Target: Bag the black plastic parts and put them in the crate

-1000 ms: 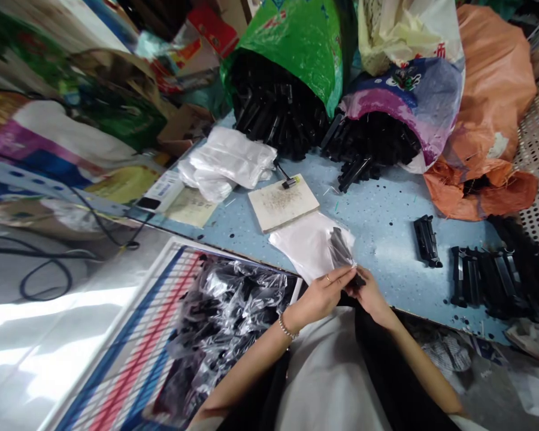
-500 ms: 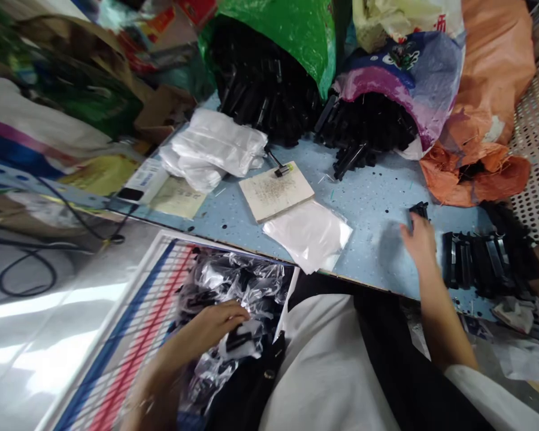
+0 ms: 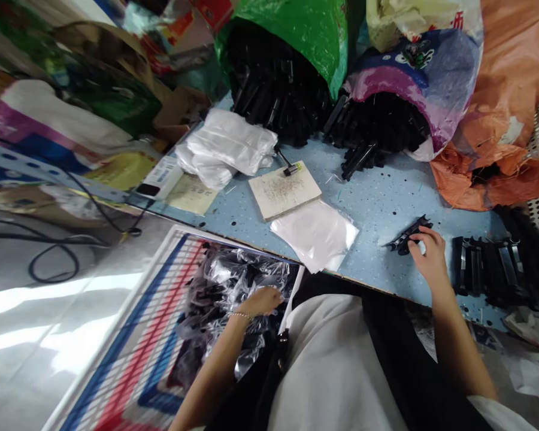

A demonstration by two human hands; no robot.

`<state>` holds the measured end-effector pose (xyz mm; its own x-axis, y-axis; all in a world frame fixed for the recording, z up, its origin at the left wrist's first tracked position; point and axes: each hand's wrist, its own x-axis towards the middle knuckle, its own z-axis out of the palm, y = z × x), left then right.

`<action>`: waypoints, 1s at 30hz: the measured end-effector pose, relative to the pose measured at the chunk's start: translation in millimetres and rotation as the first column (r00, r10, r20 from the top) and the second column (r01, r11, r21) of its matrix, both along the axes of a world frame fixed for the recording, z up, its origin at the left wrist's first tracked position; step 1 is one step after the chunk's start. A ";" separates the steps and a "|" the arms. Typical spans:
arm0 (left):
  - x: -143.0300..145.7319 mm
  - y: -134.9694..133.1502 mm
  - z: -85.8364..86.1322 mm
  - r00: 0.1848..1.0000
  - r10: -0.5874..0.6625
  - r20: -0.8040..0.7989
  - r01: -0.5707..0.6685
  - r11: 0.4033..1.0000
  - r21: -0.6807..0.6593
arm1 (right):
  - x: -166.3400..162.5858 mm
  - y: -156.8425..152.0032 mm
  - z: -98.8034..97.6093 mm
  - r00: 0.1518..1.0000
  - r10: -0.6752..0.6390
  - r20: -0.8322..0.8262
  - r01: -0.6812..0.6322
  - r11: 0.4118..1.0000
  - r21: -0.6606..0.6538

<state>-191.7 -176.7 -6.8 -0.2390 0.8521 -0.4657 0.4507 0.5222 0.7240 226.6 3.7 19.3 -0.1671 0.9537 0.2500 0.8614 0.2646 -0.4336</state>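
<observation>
My right hand (image 3: 430, 256) is at the right of the blue table, with thumb and fingertips closed on the near end of a long black plastic part (image 3: 408, 236). The part lies at a slant on or just above the tabletop; its exact kind is not clear. My left hand (image 3: 266, 300), fingers curled in and pressed together, is over a plastic basket (image 3: 130, 335) below the table edge. Nothing shows in its fingers. Clear bags with black parts inside (image 3: 233, 269) fill much of the basket under that hand.
A row of black parts (image 3: 489, 266) lies right of my right hand. Loose black parts spill from a green sack (image 3: 296, 30) and a purple-blue sack (image 3: 453, 72). Clear bags (image 3: 314, 233), a cardboard pad (image 3: 287, 191) and folded white bags (image 3: 233, 143) lie mid-table. An orange sack (image 3: 516, 120) stands behind.
My left hand has moved up and right over the bagged parts. My right hand has come nearer the table's front edge, and the black part shows more fully in its fingertips.
</observation>
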 end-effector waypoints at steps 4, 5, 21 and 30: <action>57.6 66.8 14.2 0.980 -0.192 0.049 0.168 0.935 0.313 | -11.8 -13.8 -9.7 0.990 -0.118 0.072 0.116 0.993 0.034; 74.8 83.7 16.7 0.981 -0.187 -0.043 0.187 0.883 0.430 | -10.7 -15.5 -10.3 0.987 -0.139 0.079 0.136 0.990 0.032; 77.8 132.8 -1.2 0.969 -0.040 0.246 -0.042 0.946 0.322 | -91.1 -92.1 4.8 0.316 -0.746 -0.586 -0.538 0.368 -0.759; 82.3 93.1 25.7 0.908 -0.276 -0.316 0.420 0.577 0.701 | -93.4 -91.3 -9.9 0.251 -0.761 -0.598 -0.800 0.186 -0.571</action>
<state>-109.4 -83.6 18.9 0.1459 0.9154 0.3751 0.6201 -0.3800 0.6863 133.2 -87.6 9.4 -0.6680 0.4597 -0.5852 -0.2323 -0.8759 -0.4228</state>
